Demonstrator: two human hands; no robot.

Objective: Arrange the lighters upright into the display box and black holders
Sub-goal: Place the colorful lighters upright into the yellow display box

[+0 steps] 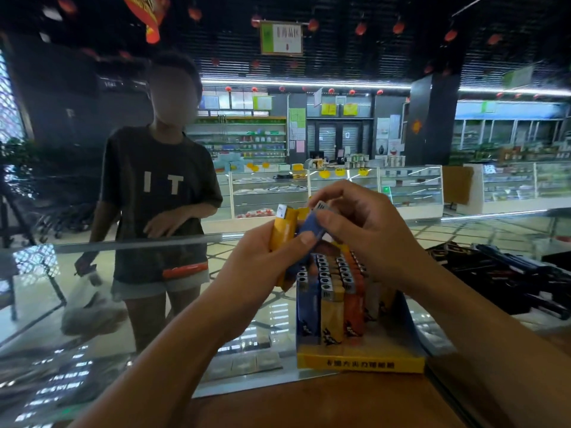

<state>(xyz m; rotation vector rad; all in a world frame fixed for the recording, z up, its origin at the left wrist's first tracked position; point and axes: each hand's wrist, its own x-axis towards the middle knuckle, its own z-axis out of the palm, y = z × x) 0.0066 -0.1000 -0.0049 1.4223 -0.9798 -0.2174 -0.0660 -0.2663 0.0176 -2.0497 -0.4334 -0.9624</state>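
Head view: left hand (262, 257) gripping yellow lighters (282, 230), fingers curled tight around them. Right hand (361, 223) pinching a blue lighter (313, 222) between thumb and fingers, touching the yellow ones, above the display box (360, 362). Inside the box, lighters standing upright in rows. Black print on its yellow front, not readable. "IT" on the dark shirt (160, 183) of a person behind the glass counter (92, 304).

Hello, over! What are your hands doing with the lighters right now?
Left hand grips yellow lighters. Right hand pinches blue lighter. Display box below, partly filled. Nothing blocking.
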